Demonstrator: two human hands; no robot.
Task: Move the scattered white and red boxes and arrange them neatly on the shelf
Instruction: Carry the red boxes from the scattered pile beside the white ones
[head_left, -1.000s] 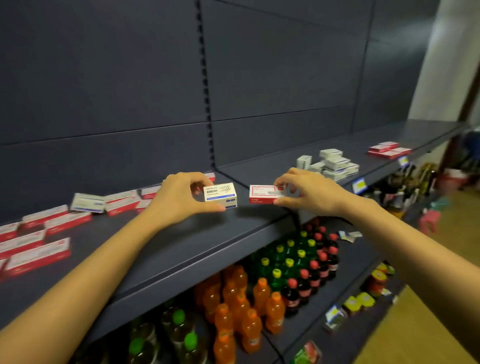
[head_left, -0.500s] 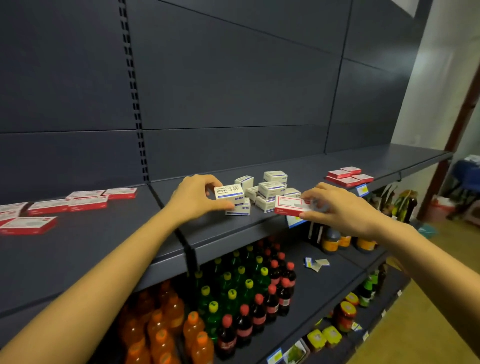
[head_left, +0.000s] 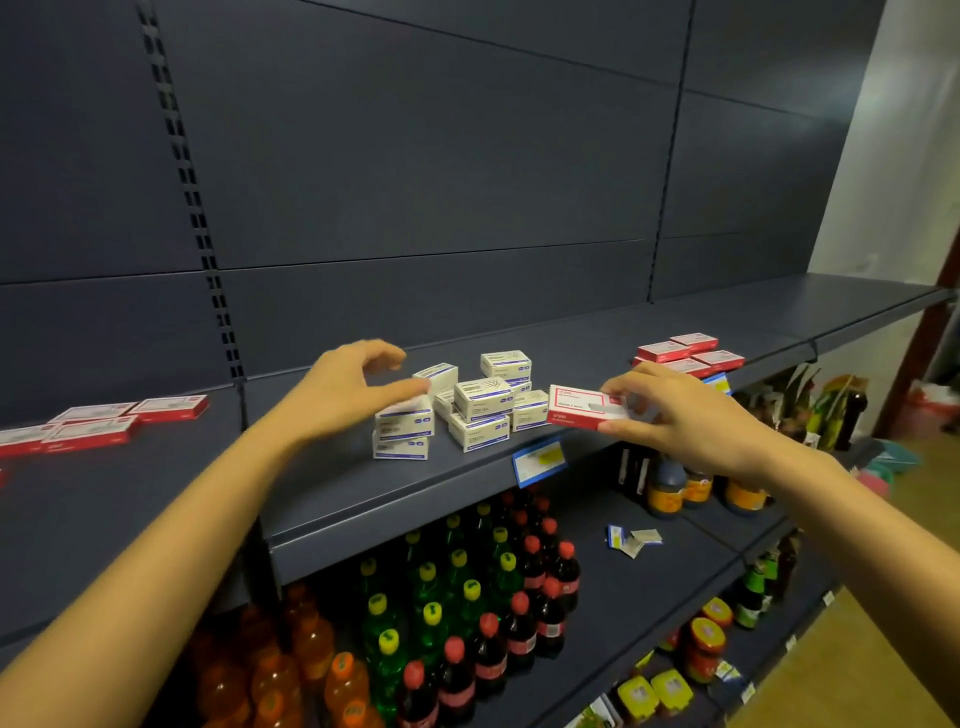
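Note:
A pile of several small white boxes with blue stripes (head_left: 480, 400) lies on the dark shelf (head_left: 332, 483). My left hand (head_left: 348, 387) hovers just left of and above the pile, fingers spread and holding nothing; its thumb tip is close to a stack of two white boxes (head_left: 404, 428). My right hand (head_left: 670, 410) pinches a flat red and white box (head_left: 579, 408) by its right end, level above the shelf's front edge and right of the pile. More red and white boxes (head_left: 685, 353) lie grouped further right on the shelf, and others (head_left: 104, 421) lie in a row at the left.
Below the shelf stand rows of orange, green and dark soda bottles (head_left: 457, 597). Sauce bottles and jars (head_left: 675, 483) fill the lower right shelves. A blue price tag (head_left: 537, 460) hangs on the shelf edge. Small packets (head_left: 631, 540) lie on the lower shelf. The upper back panels are bare.
My left hand has let go of the white and blue box, which now sits on the pile's left stack. My right hand still carries the red box, now right of the pile.

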